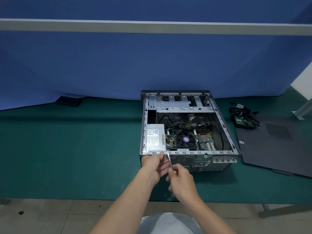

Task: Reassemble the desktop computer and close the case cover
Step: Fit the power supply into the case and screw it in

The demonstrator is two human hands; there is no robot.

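The open computer case [185,129] lies on the green bench [67,149], with its cover [278,146] flat to the right. Your right hand [183,181] grips a screwdriver [170,163] that points up and away at the back panel. Your left hand [156,163] pinches near the tip, maybe steadying a screw.

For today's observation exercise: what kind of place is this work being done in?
Probably a repair or training workbench: a green mat covers the table, a blue partition backs it, and an open computer case lies there with its cover panel beside it.
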